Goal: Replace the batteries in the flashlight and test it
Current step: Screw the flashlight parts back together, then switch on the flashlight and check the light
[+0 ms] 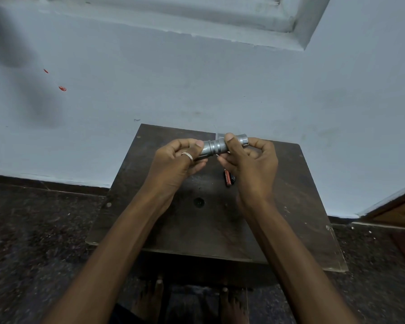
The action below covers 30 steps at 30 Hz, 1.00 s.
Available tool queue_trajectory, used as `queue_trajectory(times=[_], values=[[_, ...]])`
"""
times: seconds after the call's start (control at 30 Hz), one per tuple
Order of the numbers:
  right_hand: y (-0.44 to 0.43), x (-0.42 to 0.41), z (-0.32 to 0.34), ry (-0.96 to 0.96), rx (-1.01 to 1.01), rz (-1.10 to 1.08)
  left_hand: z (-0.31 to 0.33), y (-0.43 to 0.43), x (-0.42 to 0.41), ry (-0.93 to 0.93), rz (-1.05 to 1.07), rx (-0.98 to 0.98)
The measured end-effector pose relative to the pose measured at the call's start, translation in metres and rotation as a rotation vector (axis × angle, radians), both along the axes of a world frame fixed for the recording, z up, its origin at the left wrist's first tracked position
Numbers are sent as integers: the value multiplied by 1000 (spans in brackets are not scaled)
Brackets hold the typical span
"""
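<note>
Feet: the person's bare feet [150, 298] are showing at the near edge, under the table, well below the grip.
Table: a dark wooden table [290, 206] is sitting under both forearms, pushed up against the wall.
Hole: a small round hole [198, 202] is showing in the tabletop, below the grip and between the wrists.
Batteries: red-and-black batteries [228, 177] are lying on the table just under the right hand — how many, I cannot tell.
Left hand: the left hand [180, 162], a ring [188, 156] on one finger, is clenching one end of the flashlight, thumb pressing on top.
Right hand: the right hand [248, 160] is grasping the other end, thumb over the barrel.
Flashlight: the silver flashlight [216, 147] is being held above the table between both hands, tilting slightly up toward the right — its knurled middle showing.
Wall: a pale blue wall [197, 78] is standing beyond the grip.
</note>
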State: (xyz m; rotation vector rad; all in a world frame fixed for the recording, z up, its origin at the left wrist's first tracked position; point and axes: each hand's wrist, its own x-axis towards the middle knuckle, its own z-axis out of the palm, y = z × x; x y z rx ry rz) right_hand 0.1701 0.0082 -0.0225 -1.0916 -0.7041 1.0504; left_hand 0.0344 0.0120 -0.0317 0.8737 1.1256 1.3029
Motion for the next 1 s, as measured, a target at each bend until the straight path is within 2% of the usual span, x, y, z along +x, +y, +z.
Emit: queue_trajectory(times=[0.27,0.4,0.53,0.8,1.0], values=[[1,6,7,37,2,-8,1,3,1,61,-20,-33],[2,11,9,43,6,-21,6,8,-10,-157,-44,-150],[3,17,13,55,12,-35,9,7,-23,-327,-54,-179],[4,25,16,87,15,-53,10,7,-35,-394,-29,-180],[5,30,16,80,26,-73,10,8,-37,-369,-52,-178]])
